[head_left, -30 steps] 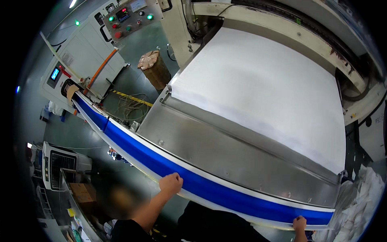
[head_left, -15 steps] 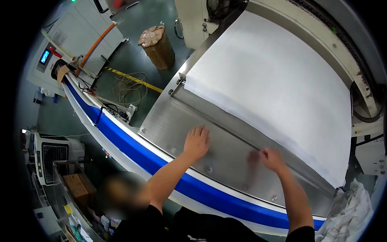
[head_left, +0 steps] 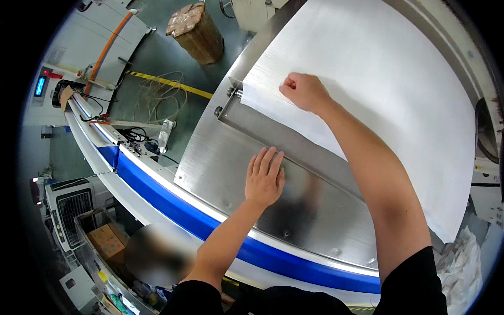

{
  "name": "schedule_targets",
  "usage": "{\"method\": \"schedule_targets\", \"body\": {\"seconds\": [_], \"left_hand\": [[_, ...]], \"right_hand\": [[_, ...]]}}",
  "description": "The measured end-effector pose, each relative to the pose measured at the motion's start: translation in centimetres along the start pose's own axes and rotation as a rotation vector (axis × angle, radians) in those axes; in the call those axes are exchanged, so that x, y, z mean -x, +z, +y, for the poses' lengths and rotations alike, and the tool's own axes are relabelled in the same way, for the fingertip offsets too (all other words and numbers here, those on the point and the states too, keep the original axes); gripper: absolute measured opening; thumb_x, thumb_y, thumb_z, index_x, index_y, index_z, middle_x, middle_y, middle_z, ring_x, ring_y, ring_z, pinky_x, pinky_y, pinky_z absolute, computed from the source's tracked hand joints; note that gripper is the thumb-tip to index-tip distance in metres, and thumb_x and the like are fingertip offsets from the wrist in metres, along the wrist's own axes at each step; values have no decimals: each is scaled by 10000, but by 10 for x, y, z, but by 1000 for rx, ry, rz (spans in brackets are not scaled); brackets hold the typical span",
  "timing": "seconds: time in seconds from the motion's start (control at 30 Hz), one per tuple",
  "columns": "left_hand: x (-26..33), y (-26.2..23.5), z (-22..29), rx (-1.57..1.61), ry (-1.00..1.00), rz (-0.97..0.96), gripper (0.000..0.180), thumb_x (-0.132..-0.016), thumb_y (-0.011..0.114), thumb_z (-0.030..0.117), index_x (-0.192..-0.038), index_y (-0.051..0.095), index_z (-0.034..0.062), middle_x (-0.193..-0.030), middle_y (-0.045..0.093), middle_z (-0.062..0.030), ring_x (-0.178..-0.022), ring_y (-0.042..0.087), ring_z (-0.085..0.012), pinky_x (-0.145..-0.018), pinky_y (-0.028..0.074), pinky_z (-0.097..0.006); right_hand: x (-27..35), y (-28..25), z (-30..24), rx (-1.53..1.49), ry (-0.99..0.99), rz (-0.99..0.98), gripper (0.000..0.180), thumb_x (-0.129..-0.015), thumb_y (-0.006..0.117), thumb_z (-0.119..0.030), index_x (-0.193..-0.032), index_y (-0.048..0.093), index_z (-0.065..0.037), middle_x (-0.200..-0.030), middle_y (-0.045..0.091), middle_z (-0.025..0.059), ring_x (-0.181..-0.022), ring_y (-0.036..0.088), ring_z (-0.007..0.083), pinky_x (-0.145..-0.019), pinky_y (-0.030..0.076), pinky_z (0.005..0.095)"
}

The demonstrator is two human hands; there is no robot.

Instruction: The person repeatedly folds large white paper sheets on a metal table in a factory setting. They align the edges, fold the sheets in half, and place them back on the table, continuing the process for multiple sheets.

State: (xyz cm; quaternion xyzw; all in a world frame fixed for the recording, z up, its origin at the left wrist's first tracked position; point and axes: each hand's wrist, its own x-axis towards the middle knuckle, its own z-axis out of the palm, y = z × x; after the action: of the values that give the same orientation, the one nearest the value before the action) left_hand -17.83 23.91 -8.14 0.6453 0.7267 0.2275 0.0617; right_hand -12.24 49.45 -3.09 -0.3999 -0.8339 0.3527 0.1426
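A wide white sheet (head_left: 409, 100) of smooth material covers the machine bed, its loose near edge slightly wavy. My right hand (head_left: 305, 92) is over the sheet's left part, fingers curled into a fist. What it holds, if anything, is hidden by the curled fingers. My left hand (head_left: 265, 176) lies flat with fingers stretched out on the shiny metal plate (head_left: 210, 157) along the front. Between the plate and the sheet runs a narrow recess with a thin bar, and a small bracket with a roller end (head_left: 236, 93) sits at its left corner.
A blue and white rail (head_left: 173, 194) borders the machine between me and the plate. At the far left stand a taped brown drum-like carton (head_left: 197, 34) and a coil of cable (head_left: 163, 97) on the floor. Crumpled white material (head_left: 462, 268) heaps at the lower right.
My right hand has moved from the plate's inner edge up and left, over the white sheet. My left hand stays on the plate, fingers a bit more spread. The view has shifted slightly.
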Motion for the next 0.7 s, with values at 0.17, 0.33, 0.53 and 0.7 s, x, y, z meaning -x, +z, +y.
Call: {"method": "schedule_targets", "body": {"seconds": [0.17,0.33,0.53,0.7], "left_hand": [[0,1,-4,11,-6,14,424,-834,558,178,-1248,514,98,-1315,474,-120,-1236,420,-337,-1026,318,-488],[-52,-6,-30,-9,-15,153,438,-817,558,149,-1249,508,90,-1299,485,-126,-1217,432,-331,-1019,300,-469],[-144,-19,-76,-202,143,332,470,-847,515,170,-1306,460,82,-1347,459,-119,-1265,405,-307,-1057,270,-455],[-147,-10,-86,-301,185,236,450,-869,498,213,-1302,464,94,-1348,468,-93,-1277,408,-279,-1069,267,-448]], "right_hand": [[-12,10,-1,87,55,55,200,-772,579,-275,-773,650,-88,-794,665,102,-741,627,295,-681,504,390],[-13,9,4,130,75,105,190,-771,576,-281,-779,663,-112,-786,672,73,-753,634,282,-686,508,394],[-16,14,5,171,46,137,224,-796,621,-332,-808,670,-114,-712,665,25,-676,628,204,-624,487,339],[-14,13,14,171,28,155,224,-801,628,-341,-811,670,-122,-710,665,17,-666,625,194,-616,484,329]]}}
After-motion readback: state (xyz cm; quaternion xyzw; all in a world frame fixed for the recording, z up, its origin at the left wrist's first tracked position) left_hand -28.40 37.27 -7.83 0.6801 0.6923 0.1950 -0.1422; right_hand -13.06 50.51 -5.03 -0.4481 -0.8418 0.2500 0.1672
